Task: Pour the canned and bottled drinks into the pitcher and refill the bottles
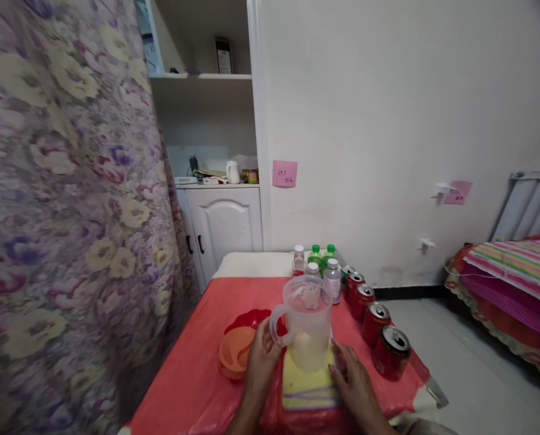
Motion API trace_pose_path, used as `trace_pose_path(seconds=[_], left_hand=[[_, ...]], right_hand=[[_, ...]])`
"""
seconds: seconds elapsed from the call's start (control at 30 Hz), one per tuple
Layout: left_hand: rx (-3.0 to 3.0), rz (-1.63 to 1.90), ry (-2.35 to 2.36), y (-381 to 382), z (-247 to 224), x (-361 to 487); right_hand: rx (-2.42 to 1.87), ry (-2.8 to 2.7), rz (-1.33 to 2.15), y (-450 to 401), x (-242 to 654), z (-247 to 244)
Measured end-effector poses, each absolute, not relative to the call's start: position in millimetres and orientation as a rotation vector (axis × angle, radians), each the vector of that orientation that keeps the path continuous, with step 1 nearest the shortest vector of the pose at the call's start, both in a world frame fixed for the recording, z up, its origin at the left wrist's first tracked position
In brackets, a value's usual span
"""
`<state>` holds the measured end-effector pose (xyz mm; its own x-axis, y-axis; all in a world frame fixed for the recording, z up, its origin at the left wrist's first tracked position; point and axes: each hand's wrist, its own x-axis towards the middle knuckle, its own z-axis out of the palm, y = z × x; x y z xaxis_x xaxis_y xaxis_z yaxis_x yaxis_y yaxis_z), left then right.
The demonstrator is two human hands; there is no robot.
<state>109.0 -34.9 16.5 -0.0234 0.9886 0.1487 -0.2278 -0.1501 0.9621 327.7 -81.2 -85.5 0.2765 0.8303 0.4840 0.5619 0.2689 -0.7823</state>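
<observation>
A translucent plastic pitcher [308, 329] stands upright on a yellow pad [308, 393] with purple lines, near the front of the table. At its left side, my left hand [261, 347] has its fingers curled at the handle. My right hand [352, 371] lies to the right of the pitcher's base, over the pad's right edge, fingers apart; whether its fingertips touch the pitcher, I cannot tell. Left of my left hand are an orange bowl [233, 353] and a red scalloped dish [256, 317] behind it.
Several drink cans [378, 323] line the table's right edge. Behind the pitcher stand several bottles, among them a green-capped one [315, 257] and a white-capped one [333, 281]. A floral curtain [79, 211] hangs at left; a bed [519, 272] is at right beyond the red-covered table [179, 374].
</observation>
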Motion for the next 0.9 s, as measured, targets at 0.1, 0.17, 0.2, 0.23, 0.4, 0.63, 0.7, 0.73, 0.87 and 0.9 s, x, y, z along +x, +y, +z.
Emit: trace_pose_path(seconds=[0.1,0.17,0.2,0.23,0.4,0.63,0.7,0.73,0.87,0.9], left_hand=[[1.172,1.416,0.952,-38,17,107],[1.199,1.407,0.945,-38,16,104],[1.211,1.400,0.945,-37,15,102],[1.221,1.393,0.948,-37,14,100],[1.253,1.359,0.976,-27,4,86],[1.396,1.220,0.983,-15,-8,73],[1.485,1.181,0.995,-15,-11,70],[1.536,1.169,1.010,-16,-14,68],[1.726,1.112,1.063,-20,-27,59],[1.744,1.109,1.059,-22,-29,57]], right_hand=[[-1.406,-1.418,0.278,-79,328,-86],[-1.409,-1.422,0.277,-77,329,-85],[-1.411,-1.419,0.278,-76,329,-85],[-1.411,-1.417,0.280,-75,330,-86],[-1.424,-1.406,0.270,-71,329,-89],[-1.502,-1.394,0.288,-72,339,-87],[-1.543,-1.387,0.288,-75,344,-83],[-1.567,-1.386,0.290,-77,347,-82],[-1.644,-1.410,0.327,-88,354,-78],[-1.657,-1.416,0.333,-91,354,-79]])
